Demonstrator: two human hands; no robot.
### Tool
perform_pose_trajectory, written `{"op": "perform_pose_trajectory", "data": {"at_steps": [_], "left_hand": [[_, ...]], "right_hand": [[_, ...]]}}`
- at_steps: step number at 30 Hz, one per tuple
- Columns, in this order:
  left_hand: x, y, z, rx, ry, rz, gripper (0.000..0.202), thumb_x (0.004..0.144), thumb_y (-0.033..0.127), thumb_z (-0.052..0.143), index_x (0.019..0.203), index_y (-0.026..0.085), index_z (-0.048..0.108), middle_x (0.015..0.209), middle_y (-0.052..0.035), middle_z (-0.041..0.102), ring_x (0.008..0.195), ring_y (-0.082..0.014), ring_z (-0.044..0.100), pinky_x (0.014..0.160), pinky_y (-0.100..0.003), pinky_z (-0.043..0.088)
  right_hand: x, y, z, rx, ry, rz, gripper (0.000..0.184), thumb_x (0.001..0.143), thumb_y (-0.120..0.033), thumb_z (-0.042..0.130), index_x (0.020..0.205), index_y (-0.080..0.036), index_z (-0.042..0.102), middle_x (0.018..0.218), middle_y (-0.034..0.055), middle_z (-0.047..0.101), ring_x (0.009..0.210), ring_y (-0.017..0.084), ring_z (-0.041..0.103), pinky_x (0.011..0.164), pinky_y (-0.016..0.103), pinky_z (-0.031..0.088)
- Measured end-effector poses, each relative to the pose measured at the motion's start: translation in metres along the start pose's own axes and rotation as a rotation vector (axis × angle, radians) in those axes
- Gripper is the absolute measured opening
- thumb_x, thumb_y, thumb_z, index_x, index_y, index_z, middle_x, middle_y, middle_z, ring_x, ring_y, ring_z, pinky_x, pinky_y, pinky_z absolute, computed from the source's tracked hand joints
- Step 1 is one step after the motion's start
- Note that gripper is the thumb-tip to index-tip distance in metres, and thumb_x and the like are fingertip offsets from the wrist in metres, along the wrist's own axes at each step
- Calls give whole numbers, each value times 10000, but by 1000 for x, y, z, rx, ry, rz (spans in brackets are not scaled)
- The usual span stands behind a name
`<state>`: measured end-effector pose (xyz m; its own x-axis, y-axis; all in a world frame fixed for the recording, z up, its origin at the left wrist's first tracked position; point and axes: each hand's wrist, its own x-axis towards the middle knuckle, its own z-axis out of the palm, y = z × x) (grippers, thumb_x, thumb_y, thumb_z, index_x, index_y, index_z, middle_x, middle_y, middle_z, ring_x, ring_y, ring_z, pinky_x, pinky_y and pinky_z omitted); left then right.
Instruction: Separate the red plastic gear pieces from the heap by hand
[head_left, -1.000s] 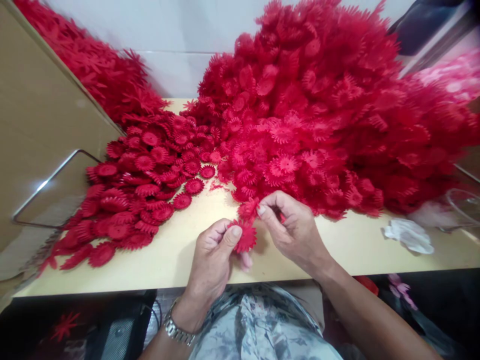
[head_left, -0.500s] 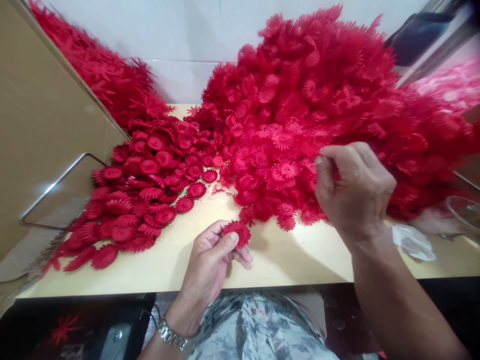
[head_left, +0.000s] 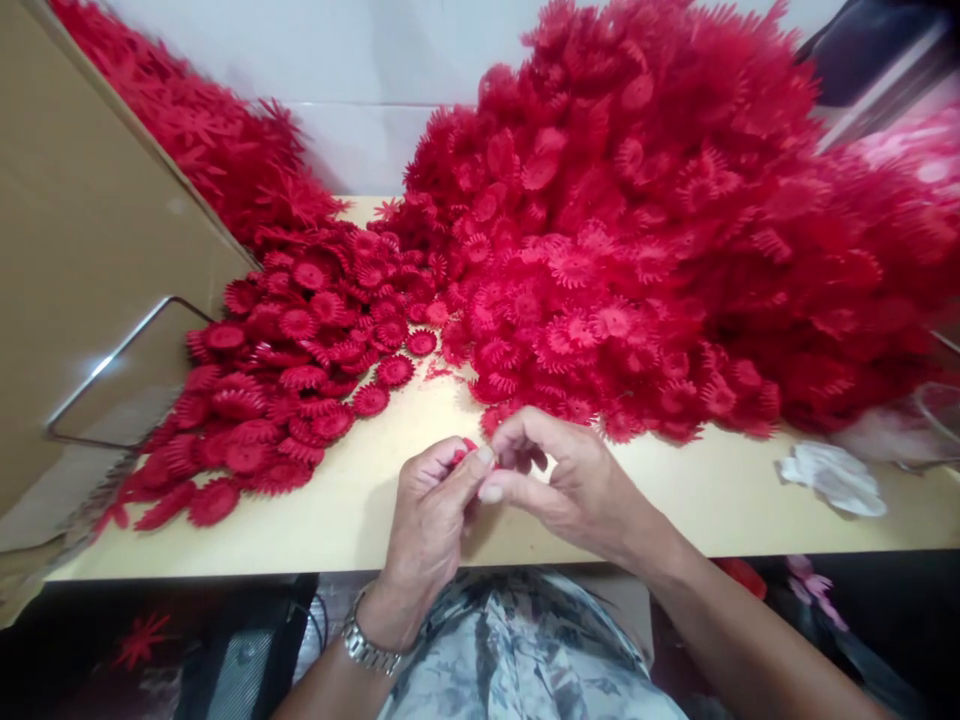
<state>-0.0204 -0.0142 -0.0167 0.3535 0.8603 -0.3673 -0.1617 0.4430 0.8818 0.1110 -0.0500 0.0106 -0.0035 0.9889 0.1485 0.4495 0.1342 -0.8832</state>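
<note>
My left hand (head_left: 431, 510) and my right hand (head_left: 570, 480) meet over the front edge of the pale wooden table (head_left: 345, 520). Both pinch the same small red plastic flower piece (head_left: 466, 451), mostly hidden by the fingers. Just beyond them rises a big loose heap of red toothed flower pieces (head_left: 637, 230). To the left lies a flatter spread of stacked red flower discs (head_left: 292, 370).
A cardboard panel (head_left: 82, 260) with a metal wire frame (head_left: 112, 370) leans at the left. More red pieces (head_left: 195, 140) pile behind it. A crumpled white scrap (head_left: 832, 478) lies at the right, near pink pieces (head_left: 915, 160) and a clear container (head_left: 937, 410).
My right hand came back from the big heap to my left hand. Both hands now close together on the red piece that my left hand held.
</note>
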Motion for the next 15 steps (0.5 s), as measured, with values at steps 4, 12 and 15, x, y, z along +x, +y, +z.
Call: {"op": "perform_pose_trajectory", "data": {"at_steps": [4,12,15], "left_hand": [[-1,-3,-1,12,-14,-11,399,647,414,687,468,168,428,399,73,355,352,-42,276,297,-147,205],[-5,-6,-2,0,-52,7,406,689,506,638,529,161,498,434,50,416,373,-52,326,314,-149,228],[-6,-6,-5,18,-113,40,369,730,500,604,592,163,541,494,31,484,407,-66,396,358,-166,309]], "right_hand": [[1,4,6,202,-77,127,167,763,-293,638,748,-179,516,630,-53,516,561,67,465,509,180,375],[-4,7,7,374,-107,111,91,826,-210,549,762,-176,494,647,-39,565,598,77,547,566,196,427],[-5,8,8,343,-65,90,91,843,-207,511,760,-173,498,642,-24,572,594,94,563,562,216,444]]}}
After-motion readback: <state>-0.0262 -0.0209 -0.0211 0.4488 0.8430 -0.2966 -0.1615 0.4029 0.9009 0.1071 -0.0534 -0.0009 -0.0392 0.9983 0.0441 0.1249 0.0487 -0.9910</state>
